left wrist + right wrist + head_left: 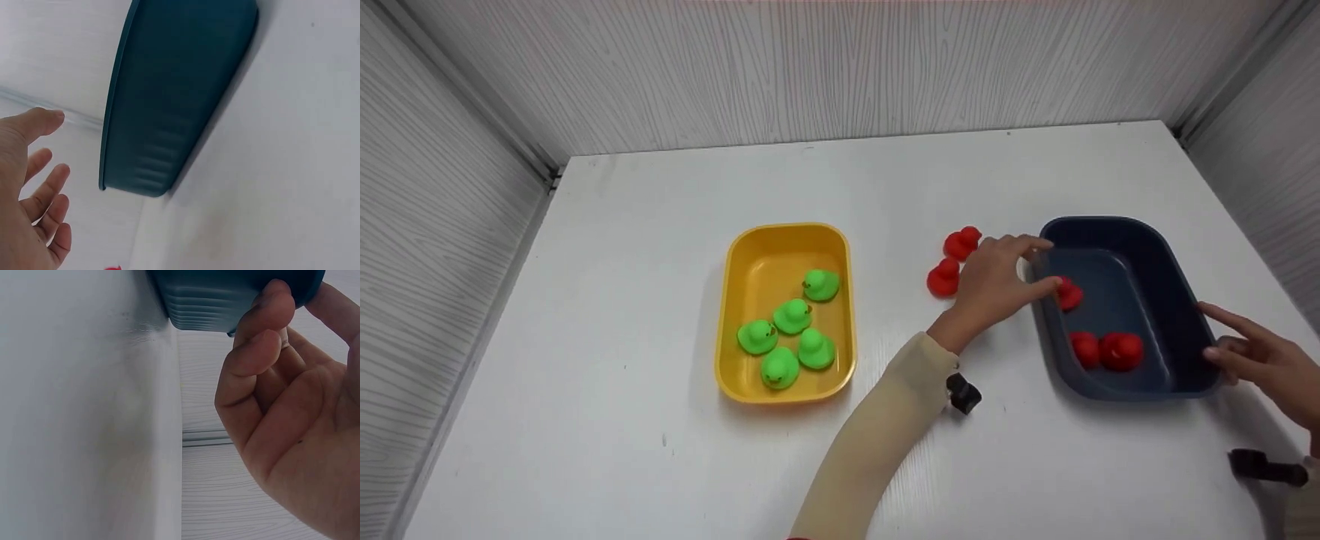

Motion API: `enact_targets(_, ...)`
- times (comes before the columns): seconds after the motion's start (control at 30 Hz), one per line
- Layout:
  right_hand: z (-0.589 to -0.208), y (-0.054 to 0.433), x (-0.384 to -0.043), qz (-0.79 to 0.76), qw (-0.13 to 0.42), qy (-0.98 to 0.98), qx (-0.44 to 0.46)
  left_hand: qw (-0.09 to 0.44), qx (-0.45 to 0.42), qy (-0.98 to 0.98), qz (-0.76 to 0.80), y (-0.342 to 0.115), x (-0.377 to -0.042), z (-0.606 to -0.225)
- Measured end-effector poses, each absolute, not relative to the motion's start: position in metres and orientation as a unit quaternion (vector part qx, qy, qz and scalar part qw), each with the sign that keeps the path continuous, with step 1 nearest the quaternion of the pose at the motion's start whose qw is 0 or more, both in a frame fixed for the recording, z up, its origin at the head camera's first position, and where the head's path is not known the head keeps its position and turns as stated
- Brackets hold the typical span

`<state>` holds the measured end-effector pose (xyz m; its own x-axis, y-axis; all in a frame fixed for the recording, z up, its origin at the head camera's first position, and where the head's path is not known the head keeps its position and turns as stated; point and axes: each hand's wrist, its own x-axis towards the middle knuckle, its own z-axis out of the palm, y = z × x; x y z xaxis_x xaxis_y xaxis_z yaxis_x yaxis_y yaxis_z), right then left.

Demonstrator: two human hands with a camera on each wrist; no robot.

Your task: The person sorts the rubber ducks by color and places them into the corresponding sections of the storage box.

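Observation:
The left hand [997, 277] is over the left rim of a dark blue bin [1162, 285], thumb and fingers apart. In the left wrist view this hand [36, 197] holds nothing. Just by the thumb tip, inside the bin, is a red rubber duck [1068, 294]. Two more red ducks [1121, 351] sit at the bin's near end. On the right, the right hand [1264, 364] grips the bin's rim between thumb and fingers. Behind the left hand, two red ducks [943, 279] lie on the table, one partly covered by the hand.
A yellow bin [780, 238] with several green rubber ducks [793, 316] stands left of the middle of the white table [607, 300]. Wood-grain panels [840, 75] close off the back and both sides.

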<state>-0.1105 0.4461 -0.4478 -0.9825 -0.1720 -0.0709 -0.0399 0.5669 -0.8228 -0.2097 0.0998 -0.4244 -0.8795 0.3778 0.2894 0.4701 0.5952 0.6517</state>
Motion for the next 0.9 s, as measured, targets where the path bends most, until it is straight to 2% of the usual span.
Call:
enact_targets(0.23,-0.447,0.446,-0.112,-0.471,0.071,0.877,-0.068,0.072,-0.150,-0.896,-0.411,0.083,-0.214,-0.432)
enact_targets(0.7,-0.447,0.446,-0.112,-0.467,0.073,0.879,-0.061,0.146,-0.025,-0.913,-0.379,0.062,-0.216,-0.448)
enact_targets(0.9,-0.447,0.446,-0.112,-0.462,0.074,0.882,-0.060,0.132,0.018,-0.927,-0.351,0.055,-0.215,-0.453)
